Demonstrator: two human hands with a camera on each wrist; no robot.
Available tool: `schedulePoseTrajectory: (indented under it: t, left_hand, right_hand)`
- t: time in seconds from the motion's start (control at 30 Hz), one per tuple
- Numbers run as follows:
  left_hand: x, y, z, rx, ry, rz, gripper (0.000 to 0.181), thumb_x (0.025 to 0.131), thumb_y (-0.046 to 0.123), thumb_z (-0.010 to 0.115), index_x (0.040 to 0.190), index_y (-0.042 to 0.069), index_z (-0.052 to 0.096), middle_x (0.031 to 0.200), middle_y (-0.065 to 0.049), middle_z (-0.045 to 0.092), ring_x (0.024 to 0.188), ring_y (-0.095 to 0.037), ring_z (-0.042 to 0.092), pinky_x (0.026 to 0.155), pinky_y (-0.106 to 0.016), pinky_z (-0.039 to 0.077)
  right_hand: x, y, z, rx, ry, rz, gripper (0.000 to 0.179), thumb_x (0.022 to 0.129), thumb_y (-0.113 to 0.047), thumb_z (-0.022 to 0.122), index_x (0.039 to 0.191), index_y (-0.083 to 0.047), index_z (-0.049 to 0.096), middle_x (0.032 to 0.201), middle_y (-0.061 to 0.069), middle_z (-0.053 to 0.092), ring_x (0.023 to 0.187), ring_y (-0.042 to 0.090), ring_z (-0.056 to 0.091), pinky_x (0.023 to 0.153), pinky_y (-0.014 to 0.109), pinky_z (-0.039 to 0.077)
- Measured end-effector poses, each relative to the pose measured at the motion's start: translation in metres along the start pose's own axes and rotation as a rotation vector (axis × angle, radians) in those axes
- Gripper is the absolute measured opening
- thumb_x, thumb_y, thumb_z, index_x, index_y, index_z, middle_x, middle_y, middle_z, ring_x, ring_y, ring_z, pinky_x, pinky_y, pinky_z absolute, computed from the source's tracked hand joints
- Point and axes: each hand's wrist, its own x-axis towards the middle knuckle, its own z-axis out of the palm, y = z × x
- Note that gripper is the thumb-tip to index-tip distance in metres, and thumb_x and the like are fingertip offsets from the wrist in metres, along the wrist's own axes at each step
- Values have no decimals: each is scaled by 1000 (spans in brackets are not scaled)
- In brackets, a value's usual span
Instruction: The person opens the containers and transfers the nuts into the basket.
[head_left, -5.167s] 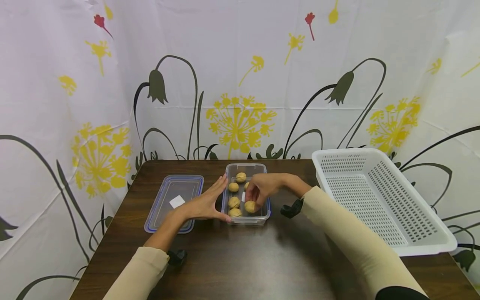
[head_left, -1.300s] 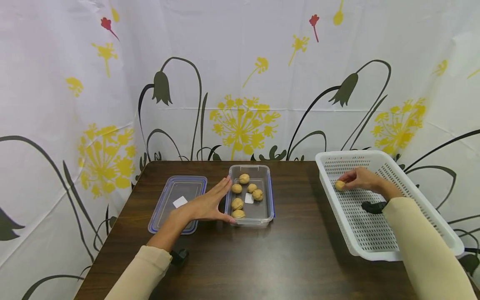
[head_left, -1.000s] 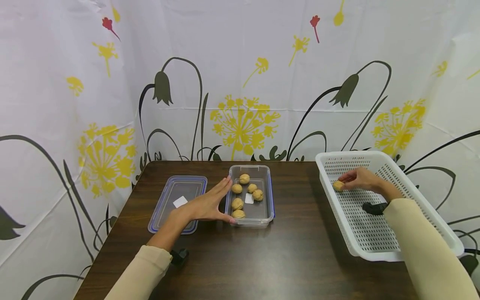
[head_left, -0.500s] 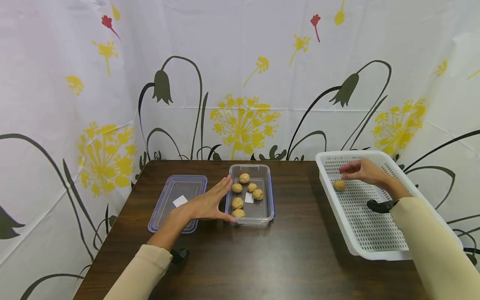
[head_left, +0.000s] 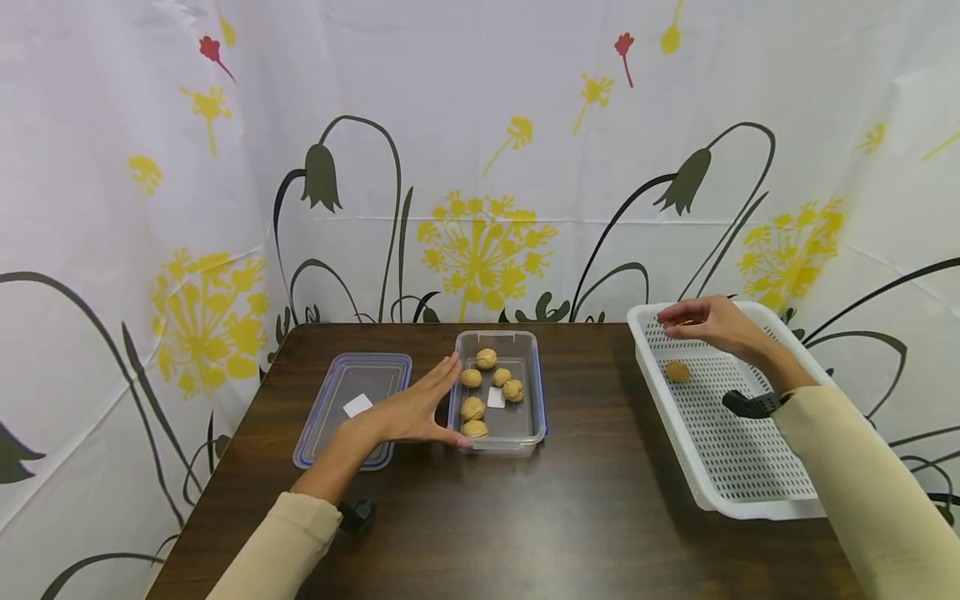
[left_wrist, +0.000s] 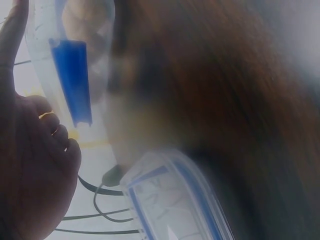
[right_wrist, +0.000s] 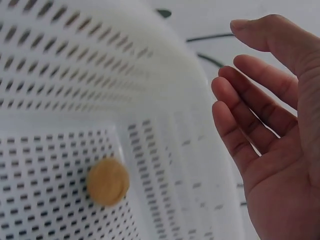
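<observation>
My left hand spans the left side of a clear plastic container, thumb at its near corner and fingers along its side wall. Several walnuts lie inside, mostly toward the left, around a white label. Above the far part of a white perforated basket my right hand hovers, holding nothing. One walnut rests on the basket floor below it; the right wrist view shows this walnut apart from the relaxed fingers.
A clear lid with a blue rim and a white label lies left of the container on the dark wooden table. A flower-printed curtain hangs behind the table. Black wrist cameras sit under both wrists.
My right hand carried a walnut from the container to the basket, let it go there, and has risen away from it. The left hand has stayed at the container.
</observation>
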Motion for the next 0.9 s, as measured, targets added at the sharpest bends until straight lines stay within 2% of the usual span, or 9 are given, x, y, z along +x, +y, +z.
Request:
schedulePoseTrajectory:
  t: [0.27,0.57,0.73,0.9]
  left_hand:
    - [0,-1,2,9,0,2,130,85,62,82,169,3,3,178,-14,-8,164,-34,-1,128,-59,23]
    - [2,-1,-1,14,-7,1,131,84,64,82,169,2,3,178,-15,-9,164,-35,-1,128,-60,21]
    - [2,-3,0,27,1,9,132,84,64,82,169,0,4,177,-17,-7,164,-35,-2,128,-59,21]
    - [2,-4,0,48,8,20,132,84,64,82,168,-2,5,177,-20,-5,164,-37,-3,128,-60,20]
  right_hand:
    - [9,-32,11,117,-56,-101,34,94,-7,80,125,8,72,114,26,76,94,7,75,79,19,59]
    - [22,-58,26,125,-132,-171,36,94,-8,81,125,6,72,112,9,80,96,15,77,82,24,62]
    - [29,-75,38,143,-191,-198,36,91,-5,83,125,6,73,113,14,79,98,19,77,84,27,63]
    - [37,-90,54,137,-266,-263,35,90,-1,82,123,6,73,114,17,77,98,19,76,86,27,63]
